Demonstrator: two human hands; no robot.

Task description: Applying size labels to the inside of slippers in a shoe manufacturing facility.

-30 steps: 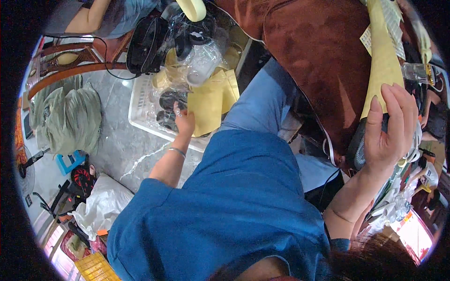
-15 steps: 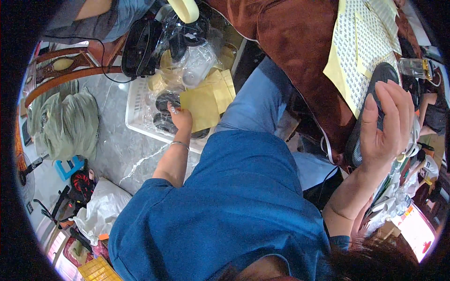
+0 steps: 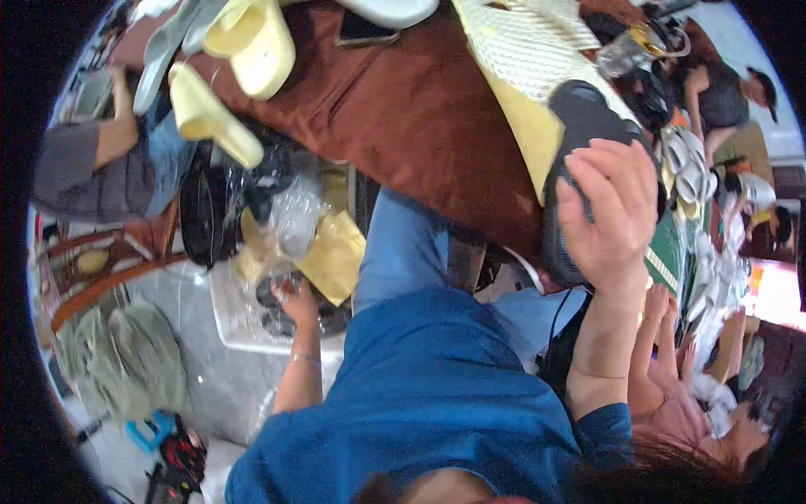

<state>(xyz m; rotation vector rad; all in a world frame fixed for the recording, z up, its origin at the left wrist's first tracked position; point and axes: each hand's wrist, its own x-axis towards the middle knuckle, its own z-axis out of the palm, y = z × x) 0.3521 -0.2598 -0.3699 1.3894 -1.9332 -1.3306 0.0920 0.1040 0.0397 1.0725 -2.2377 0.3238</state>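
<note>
My right hand (image 3: 609, 214) grips a black shoe sole (image 3: 579, 122) at the edge of the brown table (image 3: 403, 109), my fingers spread over its upper face. A pale yellow perforated sheet (image 3: 537, 50) lies under and behind the sole. My left hand (image 3: 298, 298) reaches down into a white tray (image 3: 231, 323) on the floor. Its fingers rest among black pieces (image 3: 332, 319) and clear plastic bags (image 3: 294, 223). Whether it grips one is hidden. Yellow sheets (image 3: 336, 256) lie in the tray beside it.
Pale yellow slippers (image 3: 252, 42) lie on the table's far left. A person (image 3: 109, 168) sits at the left, another (image 3: 722, 84) at the far right, and a third person's hand (image 3: 663, 336) is by my right forearm. Green cloth (image 3: 126, 361) lies on the floor.
My right hand has kept hold of the black sole and shifted it slightly along the table's edge. My left hand has stayed in the tray.
</note>
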